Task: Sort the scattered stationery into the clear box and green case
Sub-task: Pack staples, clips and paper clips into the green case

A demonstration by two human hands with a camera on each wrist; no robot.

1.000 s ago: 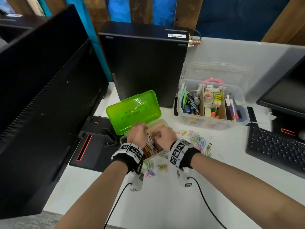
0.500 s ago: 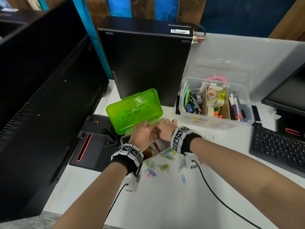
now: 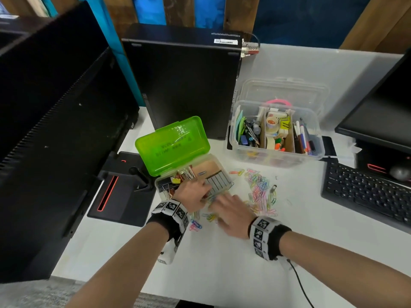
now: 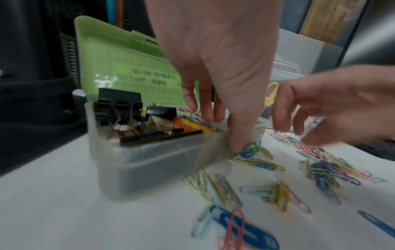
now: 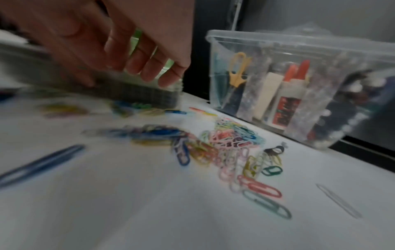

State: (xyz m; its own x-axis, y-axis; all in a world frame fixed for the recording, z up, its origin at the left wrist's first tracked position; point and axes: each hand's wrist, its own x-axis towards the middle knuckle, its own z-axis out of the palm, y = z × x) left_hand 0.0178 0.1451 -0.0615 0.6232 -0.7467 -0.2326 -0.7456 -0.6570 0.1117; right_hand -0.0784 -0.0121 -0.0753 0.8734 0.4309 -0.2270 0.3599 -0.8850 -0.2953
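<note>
Fingers (image 5: 149,71) blur over the green case (image 3: 175,145), grip unclear.

The green case (image 3: 178,156) stands open on the white desk (image 3: 222,263), lid raised — binder clips (image 3: 165,185) fill its left end. The left hand (image 3: 192,193) rests on its near edge; the right hand (image 3: 231,213) hovers just beside, fingers relaxed. Paper clips (image 3: 260,190) lie scattered right of the case — the clear box (image 3: 277,132) stands beyond them.
</note>
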